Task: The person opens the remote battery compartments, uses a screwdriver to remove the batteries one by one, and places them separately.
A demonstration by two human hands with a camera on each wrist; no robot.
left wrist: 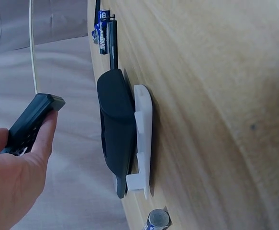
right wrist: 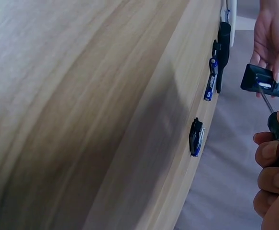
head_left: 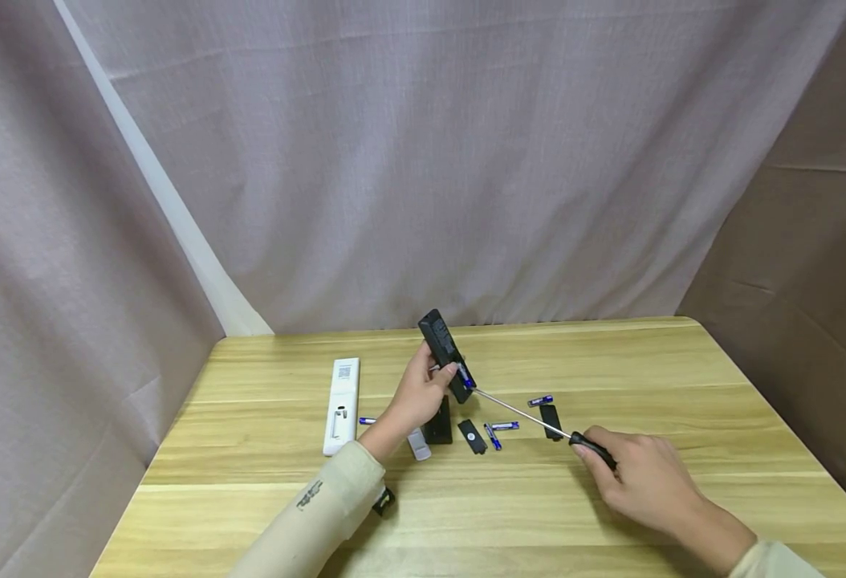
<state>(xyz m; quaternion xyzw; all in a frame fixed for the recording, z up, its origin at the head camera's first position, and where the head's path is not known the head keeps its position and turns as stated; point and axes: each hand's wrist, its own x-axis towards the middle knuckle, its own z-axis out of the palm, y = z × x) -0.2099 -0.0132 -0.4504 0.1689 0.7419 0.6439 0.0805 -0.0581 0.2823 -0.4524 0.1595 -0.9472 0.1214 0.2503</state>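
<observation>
My left hand holds a black remote control tilted above the table, its back towards me. The remote's battery compartment is uncovered, and a blue battery lies in it. In my right hand is a screwdriver, gripped by its black handle. The long metal shaft reaches left, and its tip meets the compartment at the battery's lower end. From the right wrist view, the shaft tip is at the opening of the held remote, with curled fingers round the handle.
A white remote lies at the left, near a battery. Below my left hand are another black remote and a pale cover. Rightward lie black covers and several blue batteries. A small black object is partly behind my sleeve.
</observation>
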